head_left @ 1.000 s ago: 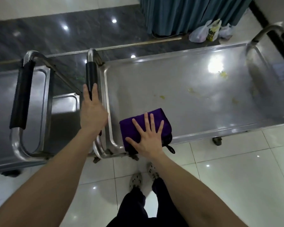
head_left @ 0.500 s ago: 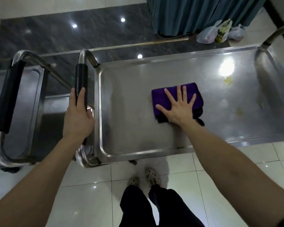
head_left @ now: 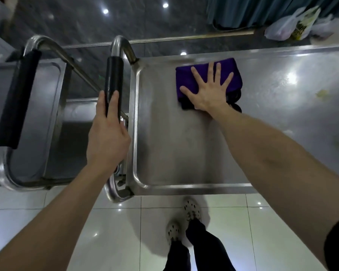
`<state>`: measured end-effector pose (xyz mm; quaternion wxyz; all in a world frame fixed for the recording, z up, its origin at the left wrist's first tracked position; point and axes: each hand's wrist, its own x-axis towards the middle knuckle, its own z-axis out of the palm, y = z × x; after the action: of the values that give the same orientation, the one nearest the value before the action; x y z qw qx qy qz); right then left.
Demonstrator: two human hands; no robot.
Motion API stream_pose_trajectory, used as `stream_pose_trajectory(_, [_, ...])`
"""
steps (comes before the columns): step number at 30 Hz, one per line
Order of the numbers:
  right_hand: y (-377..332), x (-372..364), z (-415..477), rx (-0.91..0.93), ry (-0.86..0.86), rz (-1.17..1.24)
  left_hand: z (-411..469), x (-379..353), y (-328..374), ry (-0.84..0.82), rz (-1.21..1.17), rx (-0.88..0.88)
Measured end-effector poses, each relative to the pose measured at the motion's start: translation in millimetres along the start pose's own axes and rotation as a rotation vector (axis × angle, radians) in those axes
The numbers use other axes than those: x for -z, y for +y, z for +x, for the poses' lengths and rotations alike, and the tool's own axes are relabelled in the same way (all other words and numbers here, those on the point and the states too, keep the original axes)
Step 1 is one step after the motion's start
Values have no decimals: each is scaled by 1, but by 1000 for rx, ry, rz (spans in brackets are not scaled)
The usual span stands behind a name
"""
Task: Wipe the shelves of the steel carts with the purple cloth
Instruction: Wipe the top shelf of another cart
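Cloth position: the purple cloth lies folded on the top shelf of a steel cart, upper middle of the frame, near the shelf's far rim.
Right hand: the right hand lies flat on the cloth, palm down, fingers straight and spread wide, grasping nothing; fingertips point to the top of the frame.
Left hand: the left hand grasps the cart's handle, left of centre, palm over the bar, two fingers stretched along the black grip, thumb on the bar's right side.
Shelf surface: dull brushed steel with a raised rim; yellowish stains sit at the right, well apart from the cloth.
Second cart: a second cart stands at the left edge, its own black-gripped handle beside the first.
Floor: glossy white tiles below, dark marble above.
Room: a teal curtain and plastic bags in the upper right; the person's shoes at the bottom.
Cloth look: deep purple, a thick rectangle, with a dark edge showing near the wrist.
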<state>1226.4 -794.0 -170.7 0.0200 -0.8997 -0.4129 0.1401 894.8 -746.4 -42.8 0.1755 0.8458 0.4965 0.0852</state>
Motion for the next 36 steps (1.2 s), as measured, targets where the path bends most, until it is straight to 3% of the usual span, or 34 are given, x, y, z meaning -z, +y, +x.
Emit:
stream_pose_trajectory(10, [-7,-76,-213,109,134,6,2,-2,-1,-15,-26,-53])
stream_pose_trajectory(15, [-73,-104,-262,144,178,48,2,-3,-4,-19,-48,-61])
stream_pose_trajectory(19, [-118,-92,-216,186,139,29,0,0,-4,-13,-78,-68])
stream_pose_trajectory(29, [-157,-20,30,126,63,45,-4,4,-1,14,-108,-69])
stream_pose_trajectory(36, [-146,-15,48,209,46,63,-2,7,-3,-11,-125,-14])
